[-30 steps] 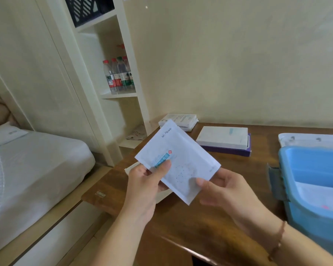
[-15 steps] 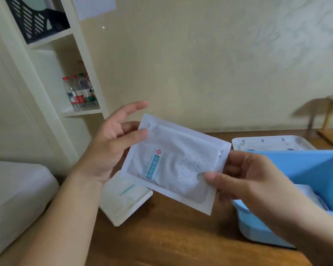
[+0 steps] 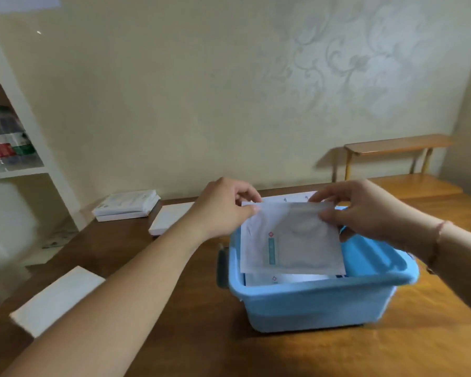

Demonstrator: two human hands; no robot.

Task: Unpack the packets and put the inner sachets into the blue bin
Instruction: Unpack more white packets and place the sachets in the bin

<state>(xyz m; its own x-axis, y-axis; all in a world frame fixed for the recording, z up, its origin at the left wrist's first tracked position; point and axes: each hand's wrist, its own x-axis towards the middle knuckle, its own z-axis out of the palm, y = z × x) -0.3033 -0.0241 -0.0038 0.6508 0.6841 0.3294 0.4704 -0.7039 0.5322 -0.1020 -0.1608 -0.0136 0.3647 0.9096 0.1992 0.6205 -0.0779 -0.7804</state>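
Head view: nearest, the blue bin [image 3: 314, 303] stands on the table [image 3: 201, 346] with sachets already inside. Above its opening hangs the sachet [image 3: 290, 240], long axis left to right, lower edge just over the contents. Beyond, the left hand [image 3: 223, 208] and right hand [image 3: 365, 210] pinch its top corners between thumb and fingers; a straight drop looks enough.

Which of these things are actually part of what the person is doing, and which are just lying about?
Part of the job:
- left hand and right hand, pinching the sachet over the blue bin
- white packets waiting on the table

Lying about:
- bottles on the shelf
- wooden bench
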